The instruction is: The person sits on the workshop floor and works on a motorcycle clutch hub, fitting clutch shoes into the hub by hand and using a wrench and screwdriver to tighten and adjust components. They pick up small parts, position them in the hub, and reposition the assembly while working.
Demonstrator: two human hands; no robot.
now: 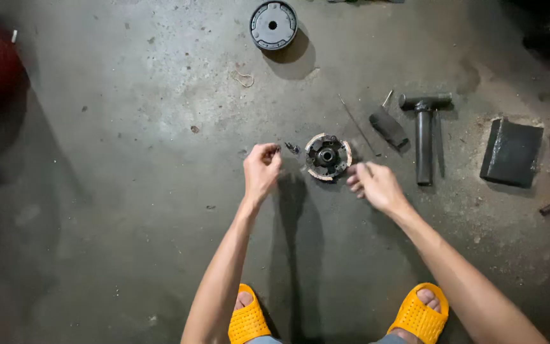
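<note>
Two hands: over stained grey concrete floor (128,191)
Left hand (261,171): fingers pinched narrow — contents too small to tell
Right hand (377,186): loosely curled, just beside round black metal clutch hub with pale shoes (328,157)

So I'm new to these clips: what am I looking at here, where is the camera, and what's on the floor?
This is one view from a camera worn on a person's head, looking down at their own bare hands and yellow slippers. They bend over a concrete floor. Between the hands lies a round metal part with pale curved pads. The left hand pinches something too small to identify; the right hand hovers beside the part, its grip unclear. Nearby lie a T-shaped tool, a dark block and a round drum-like disc.
</note>
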